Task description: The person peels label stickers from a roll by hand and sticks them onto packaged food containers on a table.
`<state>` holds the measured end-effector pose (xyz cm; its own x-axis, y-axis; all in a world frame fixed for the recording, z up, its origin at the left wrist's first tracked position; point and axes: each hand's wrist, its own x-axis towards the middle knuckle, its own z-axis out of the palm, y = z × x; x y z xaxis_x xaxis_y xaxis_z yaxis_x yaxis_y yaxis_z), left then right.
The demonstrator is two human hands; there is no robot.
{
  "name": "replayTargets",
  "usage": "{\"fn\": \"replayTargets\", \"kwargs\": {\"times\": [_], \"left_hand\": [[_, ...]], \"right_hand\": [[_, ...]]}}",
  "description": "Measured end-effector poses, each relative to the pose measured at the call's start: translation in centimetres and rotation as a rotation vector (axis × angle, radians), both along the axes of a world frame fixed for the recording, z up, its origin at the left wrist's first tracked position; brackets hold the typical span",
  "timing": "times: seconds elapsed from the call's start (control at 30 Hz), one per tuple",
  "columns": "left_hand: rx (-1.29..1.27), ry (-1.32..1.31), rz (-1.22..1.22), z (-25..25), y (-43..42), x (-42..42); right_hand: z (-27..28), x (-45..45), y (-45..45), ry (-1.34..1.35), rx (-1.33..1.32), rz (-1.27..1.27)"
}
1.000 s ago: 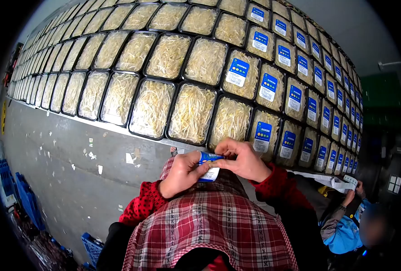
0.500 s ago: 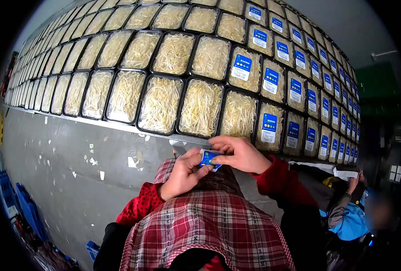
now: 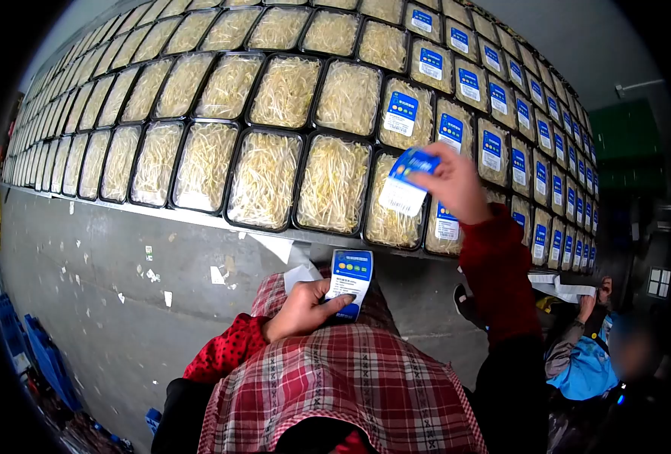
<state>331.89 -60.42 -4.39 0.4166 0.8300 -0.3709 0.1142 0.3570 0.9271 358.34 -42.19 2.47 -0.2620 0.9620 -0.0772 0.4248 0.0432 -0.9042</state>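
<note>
My right hand (image 3: 453, 181) pinches a blue and white label (image 3: 405, 185) by its upper right corner. The label hangs over a black tray of bean sprouts (image 3: 393, 229) in the front row; whether it touches the film I cannot tell. In front of my apron, my left hand (image 3: 305, 309) is closed on a strip of labels (image 3: 351, 274), its printed face up and its lower end bent under my thumb. Bare backing paper (image 3: 276, 248) trails beside the strip toward the table edge.
Rows of sprout trays fill the table; those to the right carry labels (image 3: 491, 149), those to the left (image 3: 207, 166) are plain. Paper scraps (image 3: 217, 275) lie on the grey floor. At right, another person in a blue vest (image 3: 589, 363) handles white strips (image 3: 562, 287).
My hands were together at the strip. The right one has moved up and away with a single label, over the front tray. The left has lowered slightly, and the strip now shows unfolded.
</note>
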Motion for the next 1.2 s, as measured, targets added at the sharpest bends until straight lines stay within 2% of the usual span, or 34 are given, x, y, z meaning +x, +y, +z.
{"fn": "replayTargets", "kwargs": {"times": [0.03, 0.1, 0.13, 0.17, 0.23, 0.27, 0.3, 0.37, 0.43, 0.47, 0.5, 0.57, 0.6, 0.63, 0.67, 0.7, 0.73, 0.77, 0.8, 0.83, 0.87, 0.93, 0.97, 1.0, 1.03, 1.1, 1.17, 1.2], "left_hand": [[0.038, 0.007, 0.013, 0.4, 0.2, -0.2], [0.073, 0.012, 0.041, 0.9, 0.8, -0.6], [0.18, 0.026, 0.064, 1.1, 1.1, -1.0], [0.284, 0.044, 0.087, 1.1, 1.4, -1.5], [0.412, 0.122, 0.061, 0.2, 1.8, -2.4], [0.428, 0.135, 0.053, 0.3, 2.1, -2.7], [0.444, 0.145, 0.054, 0.3, 2.4, -2.8], [0.443, 0.184, 0.032, 0.6, 2.5, -3.5], [0.447, 0.231, 0.006, 0.8, 3.2, -4.2], [0.669, 0.253, 0.102, 0.9, 3.7, -4.5], [0.766, 0.294, 0.122, 1.4, 4.1, -5.0], [0.959, 0.388, 0.179, 2.5, 4.8, -6.0], [0.688, 0.251, 0.129, 2.8, 4.5, -6.4], [0.416, 0.112, 0.082, 2.9, 4.2, -6.8], [0.253, 0.082, 0.128, 2.4, 3.7, -7.0], [0.253, 0.081, 0.135, 1.9, 2.8, -6.9], [0.126, 0.072, 0.187, 1.4, 1.6, -6.8], [-0.002, 0.063, 0.237, 0.9, 0.4, -6.8], [-0.014, 0.121, 0.24, 0.3, -0.6, -7.1], [0.047, 0.123, 0.272, -0.4, -1.4, -7.3], [-0.029, 0.159, 0.254, -0.5, -1.8, -7.6], [-0.097, 0.193, 0.246, 0.1, -1.6, -8.0], [0.049, 0.183, 0.278, 1.2, -0.9, -8.0], [0.191, 0.175, 0.31, 1.7, -0.5, -8.3], [0.192, 0.177, 0.321, 1.6, 0.0, -8.7], [0.304, 0.137, 0.313, 1.4, 0.4, -9.4], [0.384, 0.184, 0.31, 1.5, 1.4, -9.8], [0.38, 0.185, 0.272, 1.8, 1.8, -10.0]], "right_hand": [[-2.7, 0.7, 0.2, -0.125, -0.038, 0.032], [-7.7, 1.4, -0.6, -0.475, 0.13, 0.1], [-8.7, 1.5, -0.7, -0.605, 0.024, 0.042], [-8.0, 0.8, -1.0, -0.599, 0.021, 0.054], [-5.1, -1.0, -2.6, -0.803, 0.322, 0.006], [-4.8, -1.2, -3.0, -0.748, 0.195, -0.003], [-5.0, -2.2, -4.2, -0.512, 0.157, 0.019], [-5.0, -4.7, -6.2, 0.114, -0.391, 0.259], [-4.9, -7.0, -7.5, 0.084, -0.384, 0.228], [-4.4, -8.0, -7.8, 0.086, -0.388, 0.208], [-4.8, -9.1, -8.4, 0.194, -0.342, 0.208], [-3.0, -10.9, -8.8, 0.146, -0.342, 0.326], [-2.2, -11.8, -8.9, 0.128, -0.196, 0.334], [-2.0, -12.1, -8.7, 0.128, -0.193, 0.338], [-1.9, -12.3, -8.3, 0.066, -0.065, 0.355], [-1.7, -12.5, -7.9, 0.005, 0.062, 0.37], [-1.5, -12.5, -6.6, 0.025, 0.104, 0.334], [-0.3, -12.6, -4.7, 0.047, 0.086, 0.192], [1.6, -12.3, -2.0, 0.052, 0.04, 0.099], [0.3, -11.3, 0.7, 0.033, 0.055, 0.048], [-1.7, -10.6, 2.7, 0.007, 0.029, 0.093], [-6.3, -10.4, 3.0, -0.329, 0.143, 0.171], [-9.0, -10.0, 3.1, -0.526, 0.235, 0.21], [-9.0, -10.5, 2.8, -0.547, 0.218, 0.166], [-8.6, -10.6, 2.7, -0.694, 0.163, 0.18], [-5.2, -12.1, 1.2, -0.893, 0.306, 0.161], [-4.8, -12.0, 0.7, -0.726, 0.235, 0.184], [-4.0, -12.6, 0.0, -0.435, -0.021, 0.306]]}}
